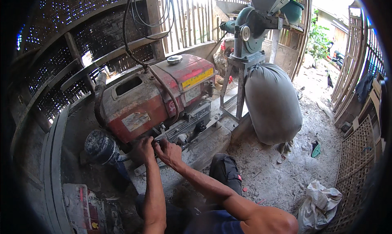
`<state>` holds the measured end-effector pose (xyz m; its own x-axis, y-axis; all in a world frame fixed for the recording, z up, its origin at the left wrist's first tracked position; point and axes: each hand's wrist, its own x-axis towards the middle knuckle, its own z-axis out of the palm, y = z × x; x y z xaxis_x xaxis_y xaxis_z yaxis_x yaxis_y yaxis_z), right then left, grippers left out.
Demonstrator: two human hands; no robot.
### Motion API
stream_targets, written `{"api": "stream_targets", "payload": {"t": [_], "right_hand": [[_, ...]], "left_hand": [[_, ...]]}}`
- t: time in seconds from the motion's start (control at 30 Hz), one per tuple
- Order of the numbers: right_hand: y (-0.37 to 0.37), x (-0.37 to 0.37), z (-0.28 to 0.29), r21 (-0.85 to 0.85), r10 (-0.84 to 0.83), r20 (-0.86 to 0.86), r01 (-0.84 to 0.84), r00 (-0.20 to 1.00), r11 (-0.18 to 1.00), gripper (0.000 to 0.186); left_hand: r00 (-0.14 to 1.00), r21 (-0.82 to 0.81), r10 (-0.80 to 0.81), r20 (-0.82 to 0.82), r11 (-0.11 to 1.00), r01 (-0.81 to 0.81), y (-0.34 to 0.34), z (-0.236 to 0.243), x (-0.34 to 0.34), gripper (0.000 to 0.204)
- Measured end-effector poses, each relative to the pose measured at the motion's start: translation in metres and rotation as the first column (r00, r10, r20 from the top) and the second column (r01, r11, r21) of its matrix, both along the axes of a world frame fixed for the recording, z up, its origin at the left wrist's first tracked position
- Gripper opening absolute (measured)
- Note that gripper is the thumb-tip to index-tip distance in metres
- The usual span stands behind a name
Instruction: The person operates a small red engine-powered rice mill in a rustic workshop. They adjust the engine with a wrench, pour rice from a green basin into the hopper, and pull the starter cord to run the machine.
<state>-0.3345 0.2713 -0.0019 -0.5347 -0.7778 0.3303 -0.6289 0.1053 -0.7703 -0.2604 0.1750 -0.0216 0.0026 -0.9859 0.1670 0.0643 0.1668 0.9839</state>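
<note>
A dusty red engine [139, 103] with a silver cap and a yellow label sits on a grimy metal mount. Both of my hands work low on its near side, beside each other: my left hand [145, 149] has its fingers curled at small parts under the red housing, and my right hand [168, 152] has its fingers bent at the same spot, touching the engine. What they grip is too small and hidden to make out. A round dusty air filter [99, 147] is left of my hands, and small black and silver fittings [199, 128] are to their right.
A green grinding mill [253, 34] on a stand carries a bulging grey sack [272, 109]. Chickens [224, 54] stand behind the engine. A white crumpled sack [318, 205] and woven panel [355, 168] lie right, a red machine part [79, 205] lower left. Cables hang above the engine.
</note>
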Motion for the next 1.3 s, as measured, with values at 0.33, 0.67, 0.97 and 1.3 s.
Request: {"api": "stream_targets", "payload": {"t": [0.33, 0.67, 0.97, 1.3], "right_hand": [[0.002, 0.0, 0.004, 0.008, 0.004, -0.033, -0.004, 0.999, 1.0, 0.045], [0.001, -0.001, 0.004, 0.016, -0.001, 0.031, 0.0, 1.0, 1.0, 0.044], [0.006, -0.004, -0.001, 0.023, -0.021, 0.051, 0.02, 0.998, 1.0, 0.049], [0.085, -0.085, -0.044, 0.212, 0.353, 0.472, -0.493, 0.808, 0.844, 0.045]], "left_hand": [[0.99, -0.075, 0.018, 0.141, 0.997, -0.008, 0.005, 0.005, 0.002, 0.026], [0.963, -0.025, 0.032, 0.268, 0.999, -0.026, -0.007, -0.005, 0.004, 0.03], [0.983, -0.043, 0.075, 0.166, 0.997, -0.068, 0.009, 0.012, 0.001, 0.021], [0.995, 0.127, -0.008, -0.102, 0.992, 0.021, 0.007, 0.011, -0.005, 0.017]]}}
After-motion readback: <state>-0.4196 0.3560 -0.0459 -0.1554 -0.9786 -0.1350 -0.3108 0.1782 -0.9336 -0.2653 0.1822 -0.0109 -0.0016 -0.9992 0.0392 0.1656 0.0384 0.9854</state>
